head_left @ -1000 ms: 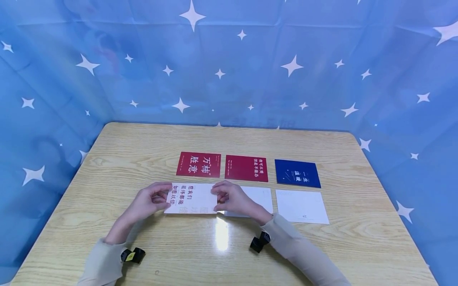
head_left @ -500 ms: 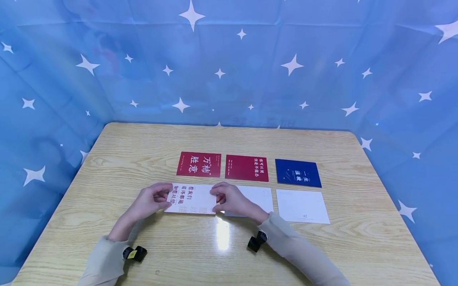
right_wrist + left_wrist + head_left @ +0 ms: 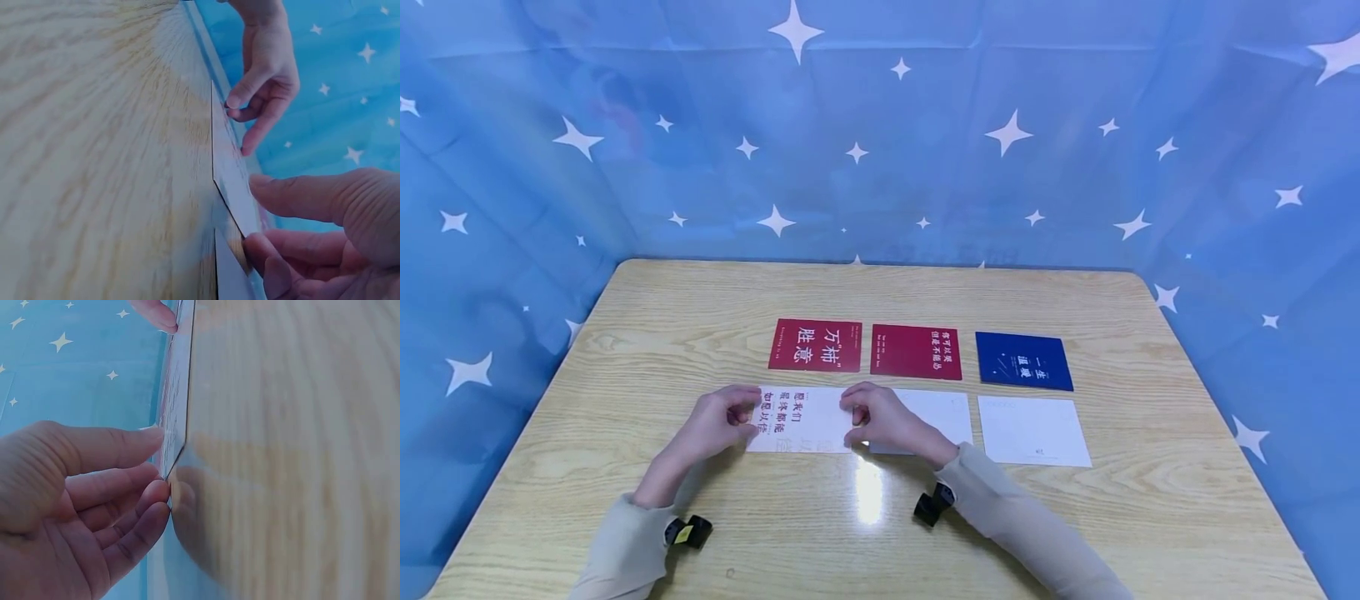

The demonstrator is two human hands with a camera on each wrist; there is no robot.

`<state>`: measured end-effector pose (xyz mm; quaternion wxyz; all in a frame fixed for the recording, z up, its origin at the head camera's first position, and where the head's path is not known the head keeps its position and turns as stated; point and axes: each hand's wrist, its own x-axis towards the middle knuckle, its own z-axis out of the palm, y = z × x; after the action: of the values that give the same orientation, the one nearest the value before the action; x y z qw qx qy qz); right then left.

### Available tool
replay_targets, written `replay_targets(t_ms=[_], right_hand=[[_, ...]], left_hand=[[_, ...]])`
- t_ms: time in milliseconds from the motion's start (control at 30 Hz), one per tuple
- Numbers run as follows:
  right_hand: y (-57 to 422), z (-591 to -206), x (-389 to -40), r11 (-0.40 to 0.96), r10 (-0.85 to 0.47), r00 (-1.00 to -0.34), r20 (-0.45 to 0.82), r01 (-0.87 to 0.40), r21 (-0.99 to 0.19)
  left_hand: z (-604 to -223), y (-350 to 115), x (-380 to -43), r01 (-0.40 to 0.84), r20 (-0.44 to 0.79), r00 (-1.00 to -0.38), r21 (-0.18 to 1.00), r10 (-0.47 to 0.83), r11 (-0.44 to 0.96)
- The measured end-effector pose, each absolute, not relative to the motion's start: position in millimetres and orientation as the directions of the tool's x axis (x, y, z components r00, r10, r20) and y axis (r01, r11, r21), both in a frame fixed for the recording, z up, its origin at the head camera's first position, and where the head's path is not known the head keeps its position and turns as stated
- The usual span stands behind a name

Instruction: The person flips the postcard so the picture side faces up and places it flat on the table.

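A white postcard [image 3: 808,417] with dark vertical lettering lies on or just over the table, left of the other white cards. My left hand [image 3: 711,425] pinches its left end, fingertips right at the tabletop. At the opposite end my right hand [image 3: 891,421] holds the edge between thumb and fingers. In the left wrist view, the left thumb [image 3: 119,449] touches the printed face, with the fingers curled at the end. The right wrist view has the right thumb [image 3: 294,195] on the card's face and the fingertips by its near corner.
Behind are two red cards, one left [image 3: 815,345] and one middle [image 3: 916,352], and a blue card [image 3: 1025,361]. A white card [image 3: 943,412] lies partly under the right hand; another white card [image 3: 1033,429] lies further right. A starry blue cloth [image 3: 880,192] hangs behind the table [image 3: 775,533].
The held postcard has come down slightly toward the table, and the dark line under its front edge has faded. Both hands keep their places at its ends; the other cards stay put.
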<state>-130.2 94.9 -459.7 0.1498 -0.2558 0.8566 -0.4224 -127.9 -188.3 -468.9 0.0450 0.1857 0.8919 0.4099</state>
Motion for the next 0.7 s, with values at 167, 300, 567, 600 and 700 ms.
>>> replay_targets(t_ms=[167,300,567,600,700], right_hand=[[96,-462,-129,0.510,-0.560,-0.827,-0.035,-0.311,-0.802],[100,-463,-127,0.463,-0.567,-0.823,0.020,-0.339,-0.819],[122,-457,-128,0.427,-0.511,-0.857,0.069,-0.322,-0.845],[125,-456,-129,0.434,-0.498,-0.865,0.059,-0.308,-0.847],[136,-452,-130,0.452,-0.457,-0.888,0.048,-0.278,-0.848]], left_hand=[[-470,-188,-128,0.309,0.087,-0.923,0.746,0.374,0.590],[-471,-188,-127,0.334,0.121,-0.916,0.758,0.383,0.559],[-465,-177,-128,0.357,0.172,-0.911,0.785,0.376,0.506],[-464,-173,-129,0.350,0.164,-0.911,0.794,0.379,0.497],[-461,-162,-133,0.341,0.155,-0.911,0.805,0.383,0.486]])
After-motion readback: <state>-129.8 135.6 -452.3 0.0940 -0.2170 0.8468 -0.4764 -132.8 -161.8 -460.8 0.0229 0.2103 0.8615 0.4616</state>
